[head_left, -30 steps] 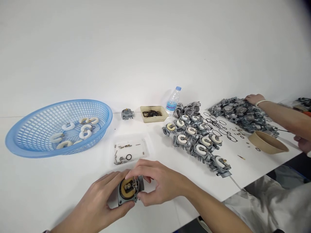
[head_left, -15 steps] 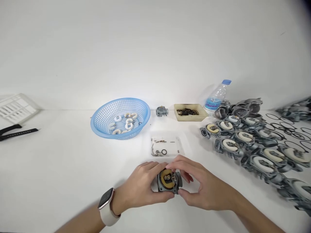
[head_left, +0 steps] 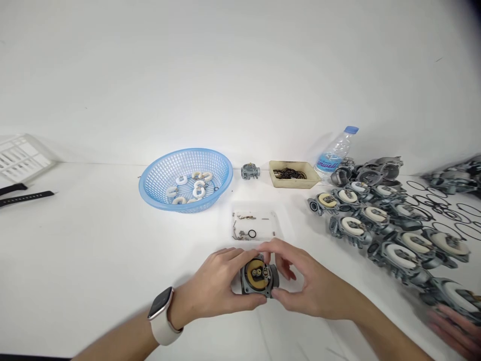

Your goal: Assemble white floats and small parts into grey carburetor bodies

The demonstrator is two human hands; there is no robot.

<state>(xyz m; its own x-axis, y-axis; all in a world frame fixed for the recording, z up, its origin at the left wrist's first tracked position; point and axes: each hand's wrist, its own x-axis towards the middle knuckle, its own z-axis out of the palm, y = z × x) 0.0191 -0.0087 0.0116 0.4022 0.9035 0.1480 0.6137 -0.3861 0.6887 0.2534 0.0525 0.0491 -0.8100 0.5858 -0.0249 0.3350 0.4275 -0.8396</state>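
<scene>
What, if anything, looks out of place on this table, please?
One lone carburetor stands between the blue basket and the tan tray, apart from the rows of carburetors at right. Black O-rings lie scattered loose on the table beyond them.

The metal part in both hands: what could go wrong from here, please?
1. The metal part is gripped only by fingertips of the left hand and right hand; it may slip and drop.
2. The clear tray of tiny pieces lies just beyond the hands; a nudge could scatter them.
3. At the lower right another person's hand is close; arms might collide.
</scene>
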